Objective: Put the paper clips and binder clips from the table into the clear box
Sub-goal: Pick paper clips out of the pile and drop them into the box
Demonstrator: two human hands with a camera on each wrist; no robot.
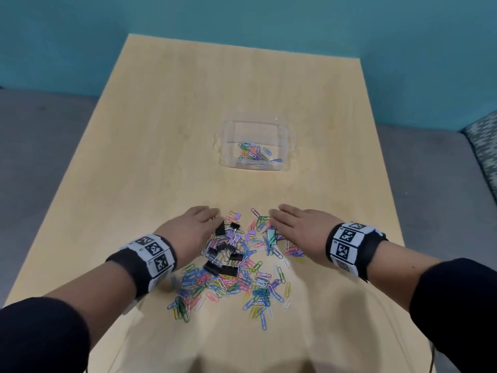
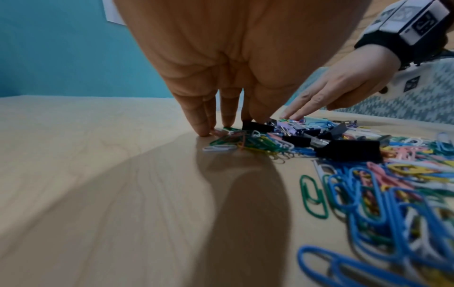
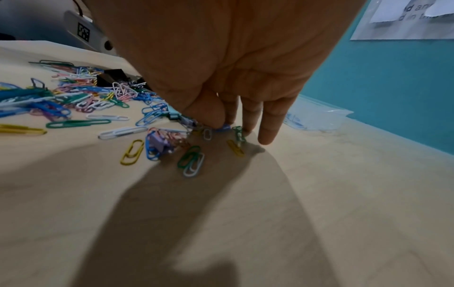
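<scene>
A pile of coloured paper clips [image 1: 223, 281] mixed with black binder clips [image 1: 220, 267], purple ones [image 1: 230, 234] and a teal one [image 1: 271, 235] lies on the near half of the table. My left hand [image 1: 212, 219] stands at the pile's left edge with straight fingers [image 2: 203, 128] touching the table, and its thumb is against a black binder clip [image 2: 258, 126]. My right hand [image 1: 277, 222] is at the pile's right edge. Its fingers [image 3: 267, 136] point down onto the table and its thumb rests on loose clips [image 3: 236, 134]. The clear box [image 1: 224, 157] further back holds several paper clips.
The wooden table [image 1: 161, 130] stretches bare around the box and to both sides of the pile. A teal wall [image 1: 242, 17] stands behind it. A patterned cushion [image 1: 484, 146] lies off the right edge, with grey floor on the left.
</scene>
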